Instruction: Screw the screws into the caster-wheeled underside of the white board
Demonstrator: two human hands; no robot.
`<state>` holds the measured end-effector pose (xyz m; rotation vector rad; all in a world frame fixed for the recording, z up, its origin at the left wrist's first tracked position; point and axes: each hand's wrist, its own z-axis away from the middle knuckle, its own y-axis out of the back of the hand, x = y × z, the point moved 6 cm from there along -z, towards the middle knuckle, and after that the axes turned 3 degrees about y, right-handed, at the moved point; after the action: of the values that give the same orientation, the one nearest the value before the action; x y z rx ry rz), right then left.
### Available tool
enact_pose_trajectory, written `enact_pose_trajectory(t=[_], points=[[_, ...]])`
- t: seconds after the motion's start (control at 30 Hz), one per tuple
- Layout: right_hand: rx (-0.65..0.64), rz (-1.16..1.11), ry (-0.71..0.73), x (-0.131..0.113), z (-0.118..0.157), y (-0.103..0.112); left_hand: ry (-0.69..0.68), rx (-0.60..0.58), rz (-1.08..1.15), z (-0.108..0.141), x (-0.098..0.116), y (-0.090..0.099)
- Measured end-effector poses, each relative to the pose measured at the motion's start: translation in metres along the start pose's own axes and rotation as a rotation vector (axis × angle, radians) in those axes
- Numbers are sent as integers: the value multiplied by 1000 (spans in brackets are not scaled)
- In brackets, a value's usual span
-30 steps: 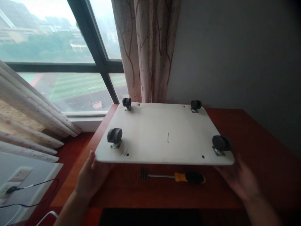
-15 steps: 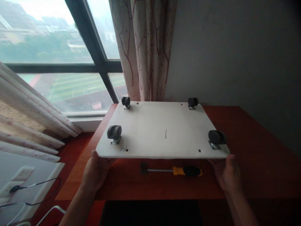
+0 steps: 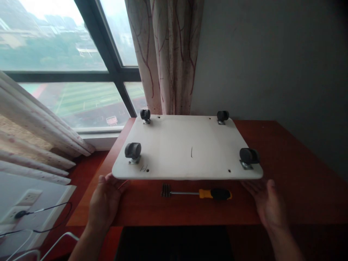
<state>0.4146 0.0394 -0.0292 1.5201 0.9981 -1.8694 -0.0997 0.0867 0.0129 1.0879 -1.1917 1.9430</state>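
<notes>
White board (image 3: pixel 174 146) corners overhang both loosely open hands, left hand (image 3: pixel 104 203) at eight o'clock, right hand (image 3: pixel 273 208) at four; cannot tell if they bear weight; four casters (image 3: pixel 132 150) already mounted; holes (image 3: pixel 229 170) look unfilled; screwdriver (image 3: pixel 205 193) at six.

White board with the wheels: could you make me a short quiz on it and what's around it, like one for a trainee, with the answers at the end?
1. Multiple choice: how many wheels are fixed to the white board?
A) two
B) three
C) four

2. True or false: the handle of the screwdriver points toward the right hand.

3. Fill in the blank: the window is on the person's ____ side.

Key: 1. C; 2. true; 3. left
</notes>
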Motion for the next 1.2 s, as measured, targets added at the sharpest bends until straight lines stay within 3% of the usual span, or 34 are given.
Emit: enact_pose_trajectory(t=[0.1,0.17,0.33,0.5,0.7,1.2], points=[[29,357,74,-5,19,20,-61,62,-303,18,0,17],[-91,579,164,-8,31,17,-102,-23,-549,32,-4,11],[-522,807,540,-12,57,-31,-312,-340,-923,61,-24,-36],[-668,895,730,-4,64,-57,-586,-518,-1177,69,-43,-71],[-677,886,704,6,58,-62,-777,-584,-1398,72,-54,-82],[-637,835,428,3,49,-45,-767,-561,-1436,70,-57,-89]])
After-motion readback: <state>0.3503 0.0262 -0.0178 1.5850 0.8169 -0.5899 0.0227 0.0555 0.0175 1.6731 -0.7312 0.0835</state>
